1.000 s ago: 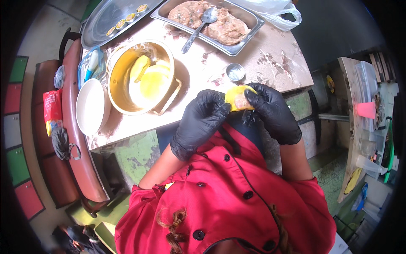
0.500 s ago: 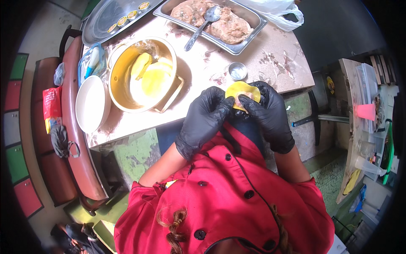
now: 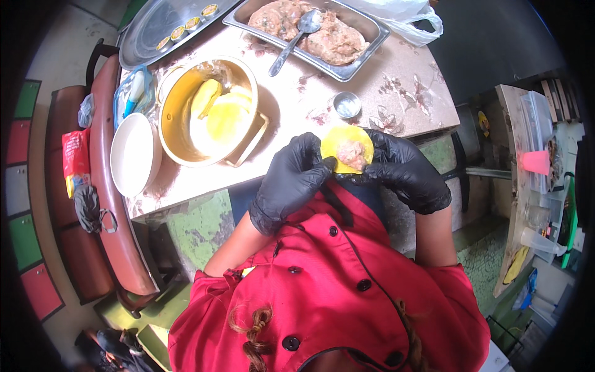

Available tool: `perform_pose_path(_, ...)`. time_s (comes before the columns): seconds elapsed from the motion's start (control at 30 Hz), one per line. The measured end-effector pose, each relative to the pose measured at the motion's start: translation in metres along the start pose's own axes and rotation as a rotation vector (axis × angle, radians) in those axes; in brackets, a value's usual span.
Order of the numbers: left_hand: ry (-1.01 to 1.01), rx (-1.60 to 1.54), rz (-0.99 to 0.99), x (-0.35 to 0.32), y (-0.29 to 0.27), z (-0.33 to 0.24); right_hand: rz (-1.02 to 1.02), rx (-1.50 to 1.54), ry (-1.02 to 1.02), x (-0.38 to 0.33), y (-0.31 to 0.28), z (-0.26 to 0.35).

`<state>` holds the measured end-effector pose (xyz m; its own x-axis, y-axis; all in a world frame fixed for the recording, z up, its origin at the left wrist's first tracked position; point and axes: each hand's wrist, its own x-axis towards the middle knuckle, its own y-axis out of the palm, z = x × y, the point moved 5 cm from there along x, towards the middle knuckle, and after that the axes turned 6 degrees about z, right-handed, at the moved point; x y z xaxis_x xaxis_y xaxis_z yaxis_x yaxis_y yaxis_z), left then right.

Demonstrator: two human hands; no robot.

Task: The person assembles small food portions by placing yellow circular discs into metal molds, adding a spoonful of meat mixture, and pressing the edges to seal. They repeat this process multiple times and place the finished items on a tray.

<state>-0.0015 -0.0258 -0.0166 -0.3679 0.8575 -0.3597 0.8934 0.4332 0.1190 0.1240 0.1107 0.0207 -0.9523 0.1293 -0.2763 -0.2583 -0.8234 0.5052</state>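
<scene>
A round yellow dumpling wrapper (image 3: 331, 141) is held up between my two black-gloved hands just off the table's front edge. On it rests a lump of pinkish minced meat (image 3: 352, 155). My left hand (image 3: 290, 177) pinches the wrapper's left edge, thumb on the near side. Gripping its lower right edge is my right hand (image 3: 406, 170), with the thumb by the meat and the other fingers partly hidden behind. A small round metal cup (image 3: 347, 105) stands on the table just beyond the wrapper.
A metal pan (image 3: 365, 62) of minced meat with a spoon (image 3: 286, 54) lies at the back. Left are a golden pot (image 3: 176, 139) with yellow wrappers, a white bowl (image 3: 133, 161), and a round tray (image 3: 145, 37) with several filled dumplings. A plastic bag (image 3: 409, 22) sits back right.
The wrapper has opened out flatter and tilted toward me, showing more of the meat. My thumbs have drawn apart off the meat; my right hand has shifted slightly right.
</scene>
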Motion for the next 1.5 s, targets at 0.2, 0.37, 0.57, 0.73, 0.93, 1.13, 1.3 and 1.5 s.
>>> perform_pose_path(0.2,0.101,-0.151,-0.006,-0.004,0.008,-0.015,-0.027,-0.046,-0.007,-0.001,-0.005,0.001)
perform_pose_path(0.37,0.312,-0.074,-0.015,-0.003,0.012,-0.017,-0.071,-0.056,-0.025,0.001,-0.004,0.0)
perform_pose_path(0.57,0.208,-0.151,-0.041,-0.007,0.017,-0.024,-0.139,-0.253,-0.089,0.005,-0.003,-0.005)
perform_pose_path(0.73,0.571,0.277,-0.045,-0.011,0.015,-0.049,-0.119,-0.152,-0.127,0.007,0.003,0.001)
perform_pose_path(0.93,0.674,0.076,-0.122,-0.01,0.004,-0.04,-0.035,0.071,-0.084,0.006,-0.007,0.011)
perform_pose_path(1.13,0.635,0.23,-0.048,-0.001,0.016,-0.044,-0.117,-0.042,-0.109,0.002,0.005,0.017)
perform_pose_path(1.3,0.36,-0.572,0.056,0.012,0.028,-0.02,-0.131,-0.087,-0.14,0.007,0.022,0.019)
perform_pose_path(1.5,0.262,-0.853,0.189,0.027,0.025,-0.002,-0.097,-0.127,-0.301,0.011,0.033,0.022)
